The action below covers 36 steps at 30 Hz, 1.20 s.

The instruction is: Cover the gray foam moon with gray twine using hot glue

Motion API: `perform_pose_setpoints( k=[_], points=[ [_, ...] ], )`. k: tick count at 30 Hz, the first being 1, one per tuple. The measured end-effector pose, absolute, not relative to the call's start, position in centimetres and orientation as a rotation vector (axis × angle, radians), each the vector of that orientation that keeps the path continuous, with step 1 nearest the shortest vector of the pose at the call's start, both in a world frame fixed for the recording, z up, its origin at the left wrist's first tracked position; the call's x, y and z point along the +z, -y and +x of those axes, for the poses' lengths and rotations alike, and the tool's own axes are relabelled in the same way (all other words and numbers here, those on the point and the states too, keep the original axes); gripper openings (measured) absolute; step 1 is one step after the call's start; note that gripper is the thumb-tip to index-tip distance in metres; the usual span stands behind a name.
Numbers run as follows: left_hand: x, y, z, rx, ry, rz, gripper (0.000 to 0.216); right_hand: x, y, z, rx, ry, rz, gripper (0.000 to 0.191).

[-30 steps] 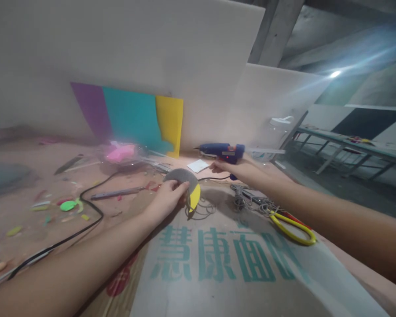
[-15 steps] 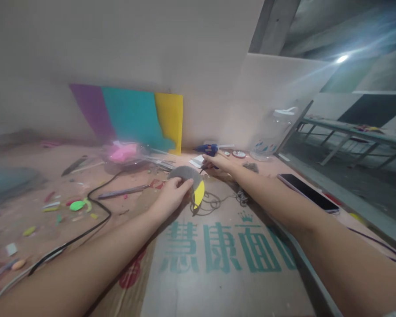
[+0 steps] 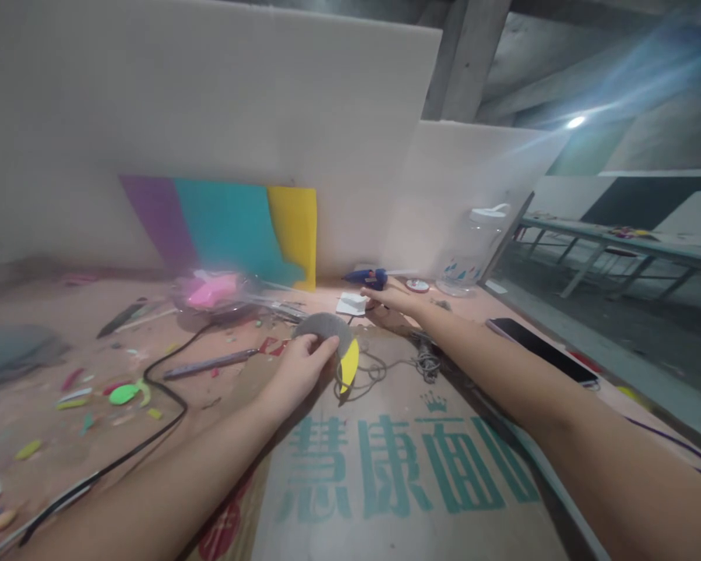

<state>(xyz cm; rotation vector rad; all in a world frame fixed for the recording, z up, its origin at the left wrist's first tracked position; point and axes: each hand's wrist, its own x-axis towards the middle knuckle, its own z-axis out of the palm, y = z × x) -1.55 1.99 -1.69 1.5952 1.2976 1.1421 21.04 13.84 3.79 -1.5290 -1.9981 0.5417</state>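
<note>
My left hand (image 3: pixel 300 369) pinches a round grey felt disc (image 3: pixel 322 325) that has a yellow leaf-shaped piece (image 3: pixel 349 365) stuck along its right edge; it is held just above a cardboard sheet (image 3: pixel 385 483) with green printed characters. My right hand (image 3: pixel 392 298) reaches to the back of the table, fingers stretched out, right beside a blue glue gun (image 3: pixel 367 276) that lies on the table. A small white pad (image 3: pixel 350 304) lies just left of that hand. The hand holds nothing.
Purple, teal and yellow foam sheets (image 3: pixel 234 226) lean on the white back wall. A black cable (image 3: pixel 152 374), a pen (image 3: pixel 210 363) and coloured scraps (image 3: pixel 122 392) litter the left. A clear jar (image 3: pixel 473 249) and a dark phone (image 3: pixel 540 361) sit at right. Tangled wire (image 3: pixel 426 360) lies by my right forearm.
My right hand held the blue glue gun up a second ago; the gun now lies on the table at the back and the hand rests open beside it. The left hand stays on the disc.
</note>
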Motion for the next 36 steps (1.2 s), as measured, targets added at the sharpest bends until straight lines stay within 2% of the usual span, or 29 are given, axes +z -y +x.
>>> perform_pose_setpoints(
  k=[13,20,27,31,36],
  points=[
    [-1.0,-1.7,-1.6,1.102,-1.3,1.64,0.04,8.3,-6.8,26.6,0.588,2.083,-1.679,0.05],
    [-1.6,-2.0,-1.6,1.119,-1.3,1.622,0.042,6.1,-8.7,24.2,0.377,2.004,-1.775,0.034],
    [-1.5,-1.8,-1.6,1.127,-1.264,1.579,0.043,3.4,-10.7,23.8,0.415,2.04,-1.812,0.035],
    [-1.2,-1.6,-1.5,1.173,-1.224,1.542,0.04,4.1,-10.2,24.5,0.279,2.076,-1.84,0.037],
    [-0.8,-1.3,-1.4,1.241,-1.254,1.541,0.038,5.5,-5.4,24.5,0.133,2.197,-1.724,0.029]
  ],
)
